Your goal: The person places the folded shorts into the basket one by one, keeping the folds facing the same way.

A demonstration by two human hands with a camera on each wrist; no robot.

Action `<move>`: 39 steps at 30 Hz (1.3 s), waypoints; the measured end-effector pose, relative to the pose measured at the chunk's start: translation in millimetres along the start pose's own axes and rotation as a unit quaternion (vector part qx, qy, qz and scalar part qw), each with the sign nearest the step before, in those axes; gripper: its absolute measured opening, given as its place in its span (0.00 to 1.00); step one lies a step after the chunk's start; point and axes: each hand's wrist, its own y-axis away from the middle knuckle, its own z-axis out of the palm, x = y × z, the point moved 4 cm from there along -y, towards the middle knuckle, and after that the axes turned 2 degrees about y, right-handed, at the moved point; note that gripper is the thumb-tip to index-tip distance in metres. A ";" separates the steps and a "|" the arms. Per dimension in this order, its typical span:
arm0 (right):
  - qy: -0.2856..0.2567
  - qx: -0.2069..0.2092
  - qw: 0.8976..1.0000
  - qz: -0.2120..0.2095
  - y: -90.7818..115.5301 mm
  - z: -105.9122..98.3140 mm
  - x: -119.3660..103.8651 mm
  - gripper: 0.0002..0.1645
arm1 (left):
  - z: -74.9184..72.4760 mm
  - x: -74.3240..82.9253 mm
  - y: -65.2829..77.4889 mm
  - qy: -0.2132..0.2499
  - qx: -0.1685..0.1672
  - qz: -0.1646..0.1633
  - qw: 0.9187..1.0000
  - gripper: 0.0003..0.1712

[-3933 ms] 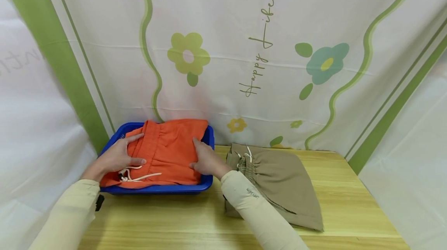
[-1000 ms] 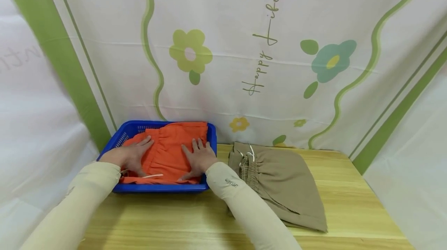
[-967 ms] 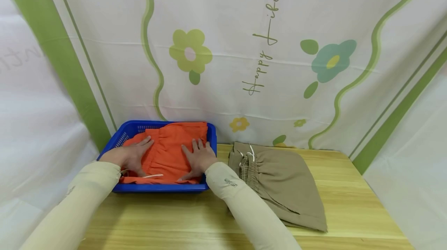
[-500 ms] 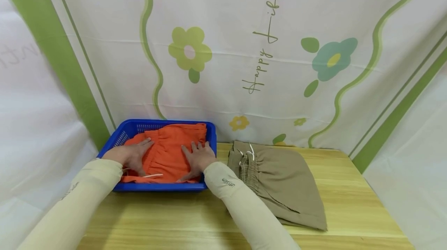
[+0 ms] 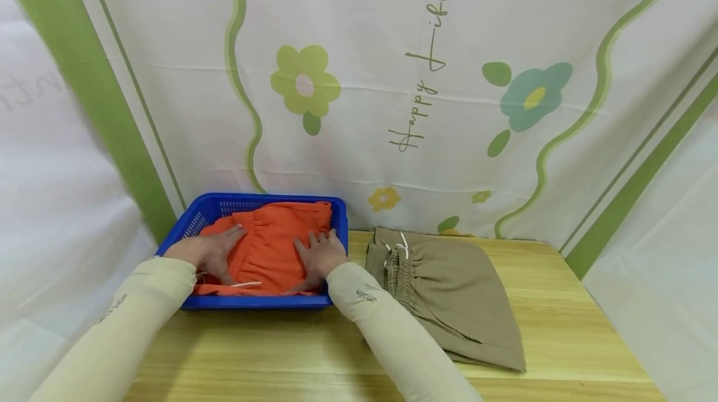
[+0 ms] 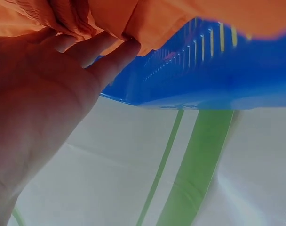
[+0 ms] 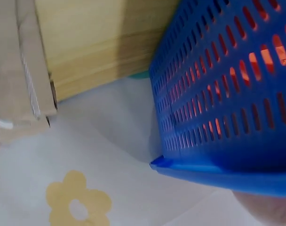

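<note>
Orange drawstring shorts (image 5: 269, 246), folded, lie inside a blue plastic basket (image 5: 258, 303) at the left of the table. My left hand (image 5: 215, 252) rests on their left side, fingers spread; in the left wrist view its fingertips touch the orange cloth near the slotted basket wall. Fingers extended, my right hand (image 5: 321, 255) presses on the right side of the shorts, just inside the rim. The right wrist view shows mostly the basket's outer wall (image 7: 218, 94), with only a bit of the right hand below the rim. A white cord end (image 5: 247, 283) lies between the hands.
Folded khaki shorts (image 5: 454, 290) with a white drawstring lie right of the basket, partly behind my right forearm. The wooden table (image 5: 252, 358) meets a white curtain (image 5: 359, 65) printed with flowers at the back; more curtain hangs at both sides.
The orange shorts have settled lower into the basket, their far edge dropping below the rim. Both hands moved from the shorts' sides to lie spread on top. The khaki shorts stayed put.
</note>
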 end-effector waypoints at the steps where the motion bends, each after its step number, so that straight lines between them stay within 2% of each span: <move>1: -0.003 0.009 1.000 -0.001 0.2 -0.6 0.2 0.73 | -0.4 0.3 0.6 0.001 0.001 0.000 1.000 0.73; 5: -0.021 0.045 0.999 -0.005 0.7 -2.7 0.6 0.74 | -1.3 1.1 2.5 0.005 0.006 0.004 1.000 0.73; 12: -0.087 0.079 0.993 -0.028 1.8 -4.0 0.9 0.71 | -2.6 1.2 6.4 0.006 0.013 0.016 1.000 0.72; 18: -0.179 0.135 0.972 -0.065 1.9 -7.5 3.9 0.66 | -2.9 -0.2 12.4 0.008 0.019 0.021 1.000 0.72; 22: -0.238 0.150 0.957 -0.068 6.0 -12.9 8.8 0.57 | -5.6 3.6 16.0 0.006 0.025 0.020 0.999 0.70; 26: -0.264 0.159 0.949 -0.068 14.6 -17.8 13.2 0.48 | -11.1 11.1 21.6 -0.002 0.051 0.027 0.998 0.65; 31: -0.274 0.181 0.942 -0.074 26.1 -21.5 19.8 0.40 | -17.7 21.3 28.9 -0.024 0.101 0.032 0.994 0.57; 39: -0.270 0.225 0.932 -0.084 51.0 -27.4 33.8 0.32 | -18.0 41.8 36.5 -0.044 0.159 0.053 0.985 0.52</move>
